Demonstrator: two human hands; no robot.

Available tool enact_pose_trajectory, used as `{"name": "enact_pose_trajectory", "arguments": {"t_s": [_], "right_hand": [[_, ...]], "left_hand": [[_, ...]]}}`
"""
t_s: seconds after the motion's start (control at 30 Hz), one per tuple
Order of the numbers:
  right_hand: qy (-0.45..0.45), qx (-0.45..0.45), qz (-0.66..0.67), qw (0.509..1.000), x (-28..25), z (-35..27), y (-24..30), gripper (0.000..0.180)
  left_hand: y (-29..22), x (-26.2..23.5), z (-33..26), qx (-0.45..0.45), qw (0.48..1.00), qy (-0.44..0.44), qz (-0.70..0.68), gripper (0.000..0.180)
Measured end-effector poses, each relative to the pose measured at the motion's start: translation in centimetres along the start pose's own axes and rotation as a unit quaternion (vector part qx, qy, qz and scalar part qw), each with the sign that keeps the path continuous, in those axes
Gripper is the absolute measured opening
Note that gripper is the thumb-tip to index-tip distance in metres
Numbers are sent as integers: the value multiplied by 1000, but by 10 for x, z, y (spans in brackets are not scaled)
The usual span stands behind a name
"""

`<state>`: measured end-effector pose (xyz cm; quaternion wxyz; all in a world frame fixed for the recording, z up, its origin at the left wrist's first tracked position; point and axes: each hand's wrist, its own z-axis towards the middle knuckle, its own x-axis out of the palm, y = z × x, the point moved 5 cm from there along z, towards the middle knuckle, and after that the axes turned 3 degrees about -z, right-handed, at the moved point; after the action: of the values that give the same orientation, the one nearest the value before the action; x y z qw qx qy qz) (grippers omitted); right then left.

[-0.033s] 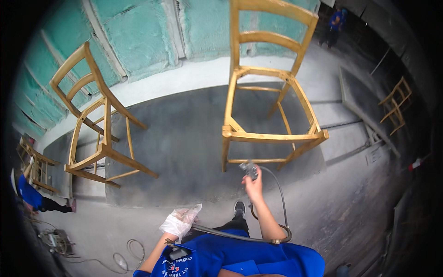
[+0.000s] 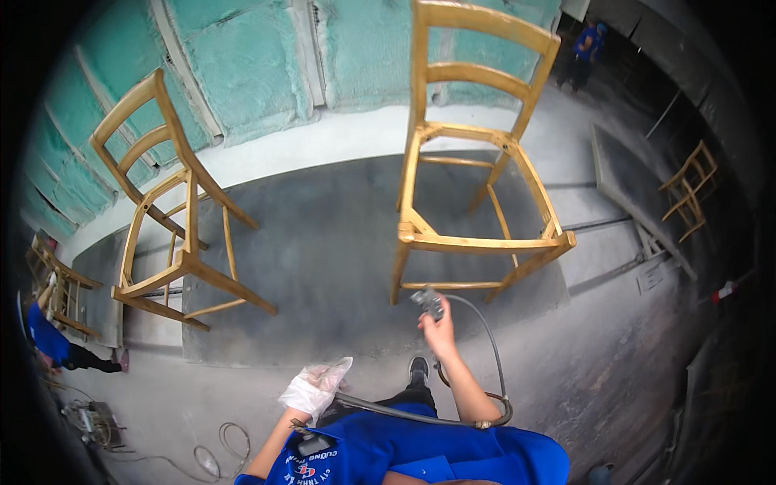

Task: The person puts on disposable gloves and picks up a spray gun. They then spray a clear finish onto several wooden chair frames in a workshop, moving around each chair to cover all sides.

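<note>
Spray gun (image 2: 429, 304), right hand (image 2: 438, 331) curled around it, plastic-covered left hand (image 2: 312, 388) beside hose (image 2: 404, 413), grip unclear

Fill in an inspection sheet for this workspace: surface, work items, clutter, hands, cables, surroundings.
Surface: dark grey panel, mottled.
Work items: right wooden chair frame upright on the panel, seat open; left wooden chair frame upright near the panel's left end, seat also open.
Clutter: machine on the floor, lower left; details too small to tell.
Hands: right hand bare, holding a metal spray gun; left hand in translucent plastic, grip unclear.
Cables: hose curving from the spray gun across the person's front toward the left hand; thin looped line on the floor.
Surroundings: turquoise wall behind; co-workers in blue at far left and upper right.
</note>
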<state>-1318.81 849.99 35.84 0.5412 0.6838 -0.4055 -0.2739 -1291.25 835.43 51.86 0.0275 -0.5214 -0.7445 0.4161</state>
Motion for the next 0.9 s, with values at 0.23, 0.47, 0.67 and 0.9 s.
{"name": "enact_pose_trajectory", "arguments": {"t_s": [0.23,0.47,0.67,0.9], "right_hand": [[116,-151,-470,862,192,-68,78,57],[-11,-318,-701,638,284,-46,249,69],[-120,-421,-723,534,308,25,397,62],[-203,-475,-718,466,318,72,494,63]], "left_hand": [[124,-162,11,-11,954,-121,-275,58],[199,-272,-5,107,870,-189,-443,53],[171,-283,-12,133,820,-161,-533,50],[145,-277,-32,45,858,-202,-470,54]]}}
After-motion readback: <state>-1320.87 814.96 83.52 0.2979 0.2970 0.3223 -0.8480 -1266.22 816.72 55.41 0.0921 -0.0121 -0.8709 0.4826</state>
